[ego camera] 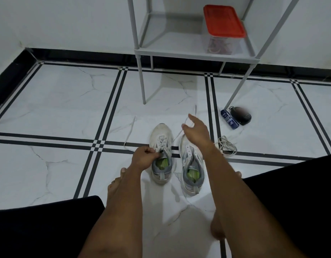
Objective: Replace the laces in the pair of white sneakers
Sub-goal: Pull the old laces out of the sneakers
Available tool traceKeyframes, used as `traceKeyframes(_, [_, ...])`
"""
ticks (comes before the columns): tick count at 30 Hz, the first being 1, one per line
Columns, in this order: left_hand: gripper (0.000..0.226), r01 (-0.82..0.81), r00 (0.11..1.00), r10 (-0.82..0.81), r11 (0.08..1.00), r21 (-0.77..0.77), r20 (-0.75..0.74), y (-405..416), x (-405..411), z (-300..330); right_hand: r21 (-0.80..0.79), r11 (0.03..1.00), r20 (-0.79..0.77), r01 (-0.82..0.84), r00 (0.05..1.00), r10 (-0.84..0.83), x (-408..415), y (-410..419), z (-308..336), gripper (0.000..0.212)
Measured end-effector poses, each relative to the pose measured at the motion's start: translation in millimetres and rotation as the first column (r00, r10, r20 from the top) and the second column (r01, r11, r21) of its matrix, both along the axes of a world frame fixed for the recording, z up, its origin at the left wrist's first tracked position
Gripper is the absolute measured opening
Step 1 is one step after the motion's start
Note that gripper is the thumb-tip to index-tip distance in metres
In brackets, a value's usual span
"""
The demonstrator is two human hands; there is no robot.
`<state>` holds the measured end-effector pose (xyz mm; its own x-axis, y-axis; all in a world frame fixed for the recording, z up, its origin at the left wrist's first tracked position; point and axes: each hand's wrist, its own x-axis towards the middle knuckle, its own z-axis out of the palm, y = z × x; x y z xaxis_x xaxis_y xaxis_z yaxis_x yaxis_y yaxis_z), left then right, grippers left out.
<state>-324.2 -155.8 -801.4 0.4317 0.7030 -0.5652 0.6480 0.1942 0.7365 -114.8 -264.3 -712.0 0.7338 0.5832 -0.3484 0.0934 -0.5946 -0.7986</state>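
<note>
Here the left hand (143, 157) pinches the laced sneaker (161, 153) at its tongue; the right hand (195, 130), fingers loosely spread, lifts the lace (176, 135) up from it; both sneakers point toes away, the unlaced sneaker (191, 164) just beside

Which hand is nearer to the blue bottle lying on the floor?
Right. The right hand, raised above the right sneaker and pulling a lace, is just left of the blue bottle. The left hand grips the left sneaker, farther away.
</note>
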Motion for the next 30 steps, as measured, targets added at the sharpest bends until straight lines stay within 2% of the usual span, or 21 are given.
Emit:
traceKeyframes(3, [0.05, -0.006, 1.0, 0.006, 0.999, 0.032, -0.01, -1.0, 4.3, -1.8, -0.188, 0.978, 0.141, -0.091, 0.983, 0.119, -27.8, -20.4, -31.9, 0.072])
traceKeyframes(5, [0.033, 0.017, 1.0, -0.015, 0.997, 0.072, -0.024, -4.6, 8.5, -0.6, -0.404, 0.899, 0.177, -0.169, 0.949, 0.259, -49.9, -31.9, -52.5, 0.088])
traceKeyframes(7, [0.019, 0.021, 0.999, -0.017, 0.993, 0.116, -0.033, -8.5, 10.6, 2.1, -0.512, 0.837, 0.154, -0.195, 0.937, 0.313, -65.3, -41.1, -67.8, 0.103])
traceKeyframes(9, [0.017, 0.017, 0.999, -0.012, 0.99, 0.143, -0.032, -11.4, 11.5, 2.5, -0.505, 0.84, 0.14, -0.197, 0.942, 0.305, -68.2, -52.2, -80.6, 0.102])
traceKeyframes(12, [0.019, 0.0, 1.0, 0.004, 0.99, 0.138, -0.026, -13.9, 11.4, 0.8, -0.474, 0.846, 0.16, -0.243, 0.921, 0.354, -56.1, -70.3, -89.7, 0.087])
traceKeyframes(14, [0.02, -0.003, 1.0, 0.006, 0.99, 0.144, -0.022, -13.4, 11.4, -1.8, -0.447, 0.865, 0.165, -0.228, 0.929, 0.331, -46.1, -76.5, -91.8, 0.081])
traceKeyframes(19, [0.021, 0.005, 0.999, 0.0, 0.988, 0.153, -0.035, -13.0, 11.6, -5.0, -0.43, 0.883, 0.172, -0.189, 0.943, 0.285, -11.4, -84.2, -99.6, 0.083])
traceKeyframes(22, [0.021, 0.01, 0.999, -0.005, 0.989, 0.147, -0.035, -13.4, 12.1, -3.1, -0.495, 0.849, 0.178, -0.183, 0.935, 0.306, 8.8, -85.3, -97.6, 0.082])
traceKeyframes(24, [0.02, 0.035, 0.998, -0.028, 0.989, 0.142, -0.049, -13.7, 12.8, -1.1, -0.575, 0.81, 0.262, -0.115, 0.912, 0.315, 7.5, -78.1, -87.4, 0.075])
traceKeyframes(27, [0.016, 0.095, 0.995, -0.09, 0.99, 0.108, -0.046, -12.6, 15.5, 1.0, -0.467, 0.879, 0.408, -0.096, 0.858, 0.311, -15.7, -56.0, -70.7, 0.06])
traceKeyframes(30, [0.016, 0.159, 0.987, -0.157, 0.984, 0.075, -0.032, -10.4, 18.9, 3.3, -0.392, 0.889, 0.34, -0.238, 0.861, 0.38, -44.0, -32.0, -61.9, 0.048])
